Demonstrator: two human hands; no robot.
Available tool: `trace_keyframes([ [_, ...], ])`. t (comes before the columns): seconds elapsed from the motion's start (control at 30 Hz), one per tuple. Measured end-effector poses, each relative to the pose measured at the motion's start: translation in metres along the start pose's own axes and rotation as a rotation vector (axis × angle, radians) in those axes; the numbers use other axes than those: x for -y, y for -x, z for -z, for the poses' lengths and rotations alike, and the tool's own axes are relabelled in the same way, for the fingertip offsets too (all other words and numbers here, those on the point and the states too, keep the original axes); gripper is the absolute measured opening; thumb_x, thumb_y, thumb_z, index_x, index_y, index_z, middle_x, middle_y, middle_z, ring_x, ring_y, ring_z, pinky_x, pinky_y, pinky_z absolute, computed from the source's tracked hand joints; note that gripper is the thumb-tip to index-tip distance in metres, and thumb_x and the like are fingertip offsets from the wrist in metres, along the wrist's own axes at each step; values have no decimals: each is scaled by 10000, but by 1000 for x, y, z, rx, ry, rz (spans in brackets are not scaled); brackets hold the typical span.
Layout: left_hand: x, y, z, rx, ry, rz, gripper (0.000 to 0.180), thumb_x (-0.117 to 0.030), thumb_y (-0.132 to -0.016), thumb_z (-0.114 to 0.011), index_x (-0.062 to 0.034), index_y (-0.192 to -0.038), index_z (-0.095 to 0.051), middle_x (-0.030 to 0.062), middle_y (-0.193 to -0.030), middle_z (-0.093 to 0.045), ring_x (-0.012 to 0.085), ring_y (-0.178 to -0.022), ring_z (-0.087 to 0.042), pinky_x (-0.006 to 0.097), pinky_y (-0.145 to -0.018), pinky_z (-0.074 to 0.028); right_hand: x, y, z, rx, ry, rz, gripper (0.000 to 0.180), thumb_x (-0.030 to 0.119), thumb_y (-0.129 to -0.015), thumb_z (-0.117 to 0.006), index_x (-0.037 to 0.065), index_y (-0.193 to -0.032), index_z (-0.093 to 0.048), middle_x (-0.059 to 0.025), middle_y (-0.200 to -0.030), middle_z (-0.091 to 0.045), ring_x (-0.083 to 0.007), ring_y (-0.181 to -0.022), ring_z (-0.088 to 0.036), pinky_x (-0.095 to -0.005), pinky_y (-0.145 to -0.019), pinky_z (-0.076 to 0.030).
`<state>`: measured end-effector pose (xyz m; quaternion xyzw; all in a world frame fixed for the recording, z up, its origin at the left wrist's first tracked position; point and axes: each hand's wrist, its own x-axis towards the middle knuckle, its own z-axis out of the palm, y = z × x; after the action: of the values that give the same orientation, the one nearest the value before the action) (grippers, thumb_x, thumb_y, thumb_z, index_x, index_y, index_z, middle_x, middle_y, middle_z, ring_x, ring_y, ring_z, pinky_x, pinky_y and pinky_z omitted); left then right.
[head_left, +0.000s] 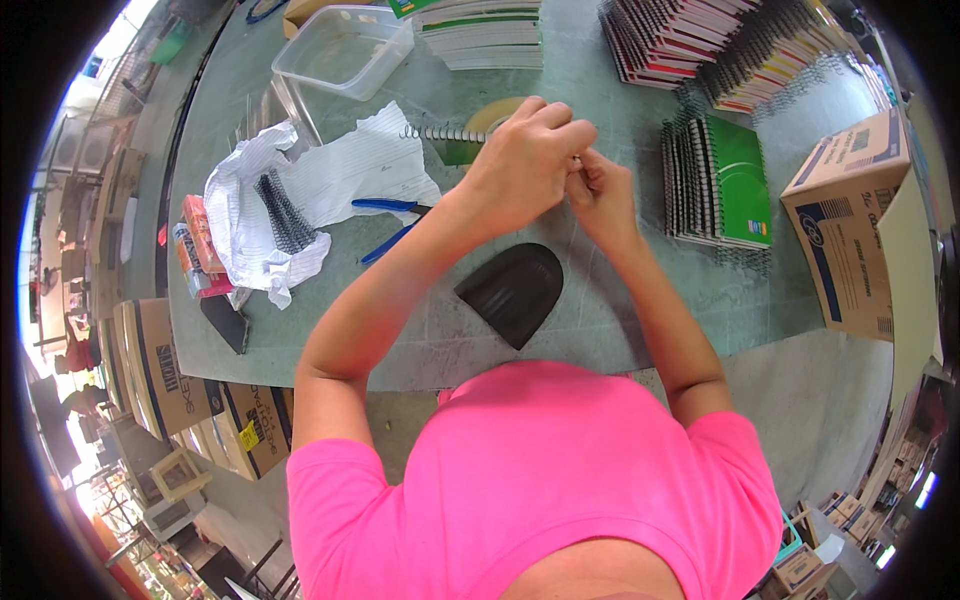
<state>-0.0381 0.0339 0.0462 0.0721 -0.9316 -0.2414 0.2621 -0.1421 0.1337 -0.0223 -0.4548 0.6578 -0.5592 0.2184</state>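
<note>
A dark spiral binding coil (pixel 445 133) runs sideways into my left hand (pixel 530 150), whose fingers are closed around its right part. Close against it, my right hand (pixel 600 190) pinches at the same spot, its fingertips touching the left fingers. What the right fingers grip is too small and covered to make out. Beneath the coil lies a green piece (pixel 460 152), mostly hidden by my left hand. A yellowish round thing (pixel 497 113) shows just behind the hands. Blue-handled pliers (pixel 390 225) lie left of my left forearm, and a black rounded pad (pixel 515 290) sits between my arms.
Crumpled white paper (pixel 360 165) holds loose black coils (pixel 285 212) at the left. Behind it stands a clear plastic tub (pixel 345 55). Stacked green spiral notebooks (pixel 735 180) are on the right, with an open cardboard box (pixel 845 230) beyond. More notebooks (pixel 680 40) fill the far right.
</note>
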Motion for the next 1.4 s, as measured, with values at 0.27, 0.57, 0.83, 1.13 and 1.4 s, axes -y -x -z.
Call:
trace_keyframes([
  [0.27, 1, 16, 52, 175, -111, 149, 289, -111, -686, -698, -41, -956, -622, 142, -889, -621, 289, -846, -592, 368, -721, -460, 66, 18, 54, -162, 656, 405, 347, 226, -716, -693, 102, -1034, -630, -44, -996, -643, -284, -967, -527, -343, -796, -435],
  [0.57, -103, -78, -8, -300, -256, -331, 292, -46, -658, -634, -25, -948, -621, 146, -911, -596, 302, -851, -566, 364, -724, -476, 79, 9, 177, -127, -596, -115, 562, 404, -850, -609, -23, -1198, -501, -156, -1060, -593, -196, -881, -605, -295, -722, -475],
  [0.83, -95, -59, -92, -246, 132, -172, 224, -161, -777, -655, -24, -951, -620, 135, -896, -587, 269, -817, -574, 377, -716, -477, 3, 32, 211, -267, 23, -188, 479, 162, -878, -573, -18, -1299, -433, -127, -1191, -558, -158, -1081, -522, -264, -953, -370],
  [1.13, -73, -71, -90, 83, 810, 512, 281, -188, -894, -571, 17, -1081, -524, 45, -768, -563, 78, -621, -557, 220, -459, -452, 17, 41, 206, -178, 255, -65, 371, -10, -821, -559, -1, -1191, -543, -155, -1321, -475, -183, -1144, -508, -270, -940, -395],
  [1.4, -55, -67, -103, 0, 685, 279, 359, -185, -877, -591, 12, -1163, -502, 64, -818, -546, 97, -666, -528, 242, -527, -470, 25, 45, 195, -239, 364, -123, 382, 22, -800, -589, 15, -1180, -554, -142, -1328, -471, -253, -1174, -499, -297, -962, -378],
])
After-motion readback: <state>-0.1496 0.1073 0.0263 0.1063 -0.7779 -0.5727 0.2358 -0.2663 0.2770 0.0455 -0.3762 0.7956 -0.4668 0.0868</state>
